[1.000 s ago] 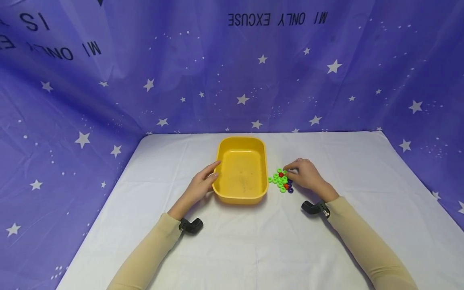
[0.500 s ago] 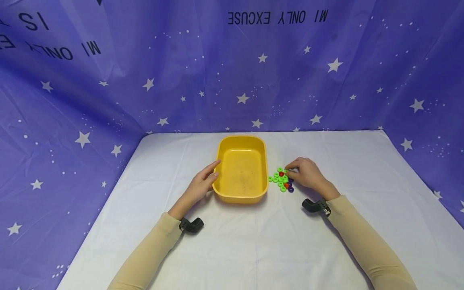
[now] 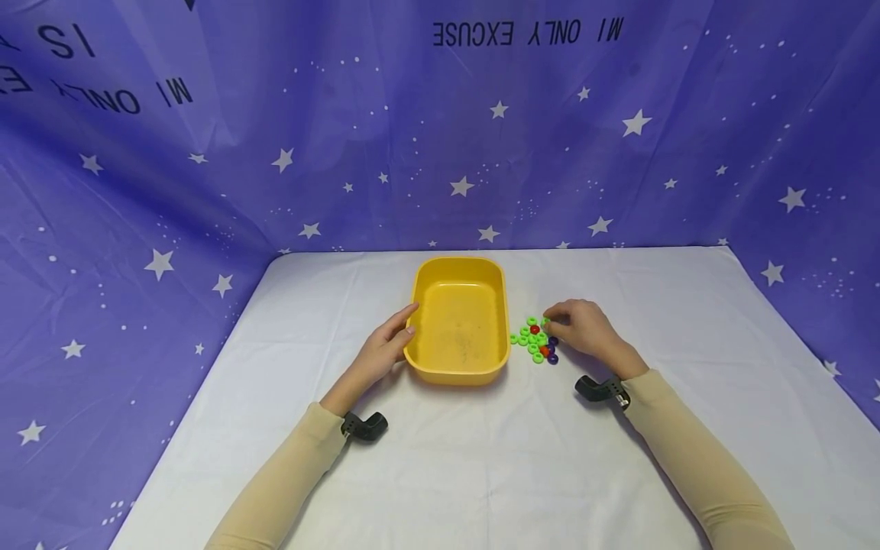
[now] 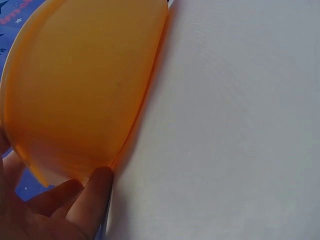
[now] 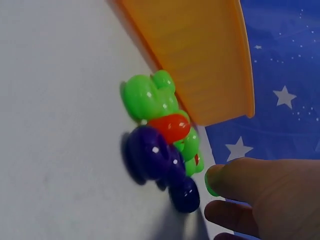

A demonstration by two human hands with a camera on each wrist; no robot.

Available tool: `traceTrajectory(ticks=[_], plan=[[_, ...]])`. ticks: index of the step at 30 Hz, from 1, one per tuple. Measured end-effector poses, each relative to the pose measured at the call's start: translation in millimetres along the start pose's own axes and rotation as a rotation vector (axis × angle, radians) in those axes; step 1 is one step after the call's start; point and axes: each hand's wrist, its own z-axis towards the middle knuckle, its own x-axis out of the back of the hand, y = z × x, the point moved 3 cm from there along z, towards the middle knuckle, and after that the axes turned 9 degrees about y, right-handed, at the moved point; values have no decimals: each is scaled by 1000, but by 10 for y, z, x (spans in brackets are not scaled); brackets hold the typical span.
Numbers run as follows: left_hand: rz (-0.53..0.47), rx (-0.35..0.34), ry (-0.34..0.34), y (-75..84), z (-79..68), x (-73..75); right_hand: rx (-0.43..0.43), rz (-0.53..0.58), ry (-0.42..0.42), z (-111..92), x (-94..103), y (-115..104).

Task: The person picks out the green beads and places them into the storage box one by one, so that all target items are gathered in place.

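Observation:
A yellow plastic tub (image 3: 457, 379) stands on the white tabletop. Against its left wall rests my left hand (image 3: 378, 351), its fingers fairly straight and touching near the rim; the left wrist view shows the thumb (image 4: 95, 195) on the outer wall (image 4: 85, 85). To the right of the tub lies a small cluster of rings: green rings (image 3: 532, 348), purple rings (image 5: 147, 152) and a few red ones (image 5: 172, 127). At the cluster's far right edge, my right hand (image 3: 584, 330) pinches a green ring (image 3: 546, 321), mostly hidden behind its fingertips in the right wrist view.
White cloth (image 3: 440, 473) covers the table. A purple curtain with white stars (image 3: 461, 153) hangs behind it and along both sides. Each wrist carries a black camera mount, the left one (image 3: 366, 428) and the right one (image 3: 598, 389).
The right hand has shifted slightly to the right, and the green ring at its fingertips has come a little away from the cluster. The left hand and the tub stay where they were.

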Motion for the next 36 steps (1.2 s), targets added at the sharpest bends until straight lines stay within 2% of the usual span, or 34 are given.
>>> traceTrajectory(ticks=[12, 23, 30, 36], plan=[[15, -6, 7, -5, -2, 15, 98, 56, 85, 44, 104, -235], [7, -4, -1, -12, 8, 3, 194, 96, 113, 173, 171, -686], [14, 1, 1, -17, 22, -1, 230, 110, 71, 243, 110, -1012], [13, -8, 0, -26, 19, 5, 256, 132, 28, 274, -15, -1233]])
